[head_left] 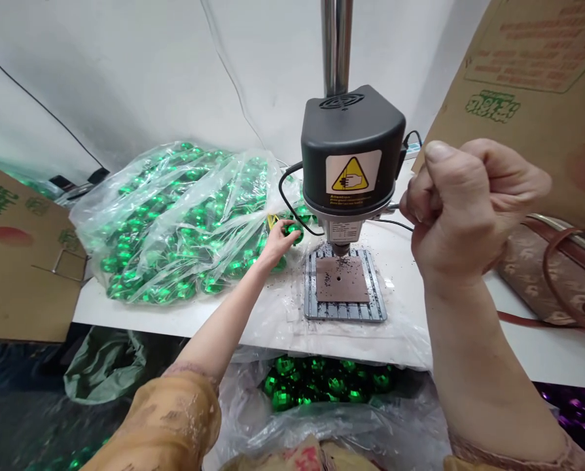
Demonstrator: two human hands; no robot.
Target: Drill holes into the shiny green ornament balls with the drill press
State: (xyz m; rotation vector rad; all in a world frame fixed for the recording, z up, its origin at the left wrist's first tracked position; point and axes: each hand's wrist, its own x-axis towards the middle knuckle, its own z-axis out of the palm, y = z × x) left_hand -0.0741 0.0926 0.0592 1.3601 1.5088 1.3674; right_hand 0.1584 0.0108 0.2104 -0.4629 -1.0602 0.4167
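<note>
My left hand is closed around a shiny green faceted ball, beside the open side of a clear plastic bag full of similar balls. To the right of that hand stands a small black bench drill press with a yellow warning label. My right hand is raised in a fist at the drill's right side, wrapped round its feed handle; only a short piece of the metal rod shows. Below the chuck, a brown board with a hole lies on the slotted metal base, scattered with dark shavings.
An open bag of green balls sits below the table's front edge. Cardboard boxes flank both sides. A patterned handbag with brown straps rests at the right. Purple balls show at lower right. A black cable loops beside the drill.
</note>
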